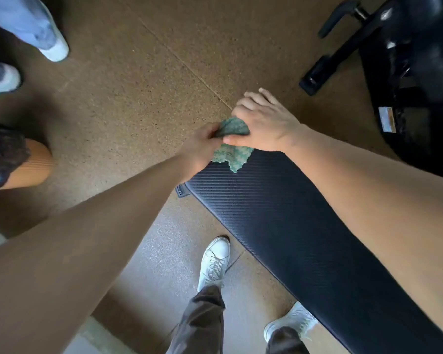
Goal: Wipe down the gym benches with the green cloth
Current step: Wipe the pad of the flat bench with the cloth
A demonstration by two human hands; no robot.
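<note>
Two bare arms reach forward to the far end of a long black bench (279, 226), whose ribbed pad runs diagonally from the near right toward the middle of the scene. The green cloth (232, 154) lies bunched on that far end, partly hanging over the left edge of the pad, between the two hands. The left hand (200, 146) grasps the cloth's left side, its fingers curled into the fabric. The right hand (264, 123) lies on top of the cloth with its fingers stretched out and relaxed past the bench's far end, the thumb laid along the fabric toward the left hand. The two hands are just beside each other, nearly touching. Below, on the speckled brown floor (138, 85), the person's white sneakers (214, 264) stand left of the bench, under dark trouser legs. At the far left, another person's pale shoes (56, 47) show beneath blue jeans, blurred. A glossy black machine (407, 60) with a tubular foot fills the far right corner.
</note>
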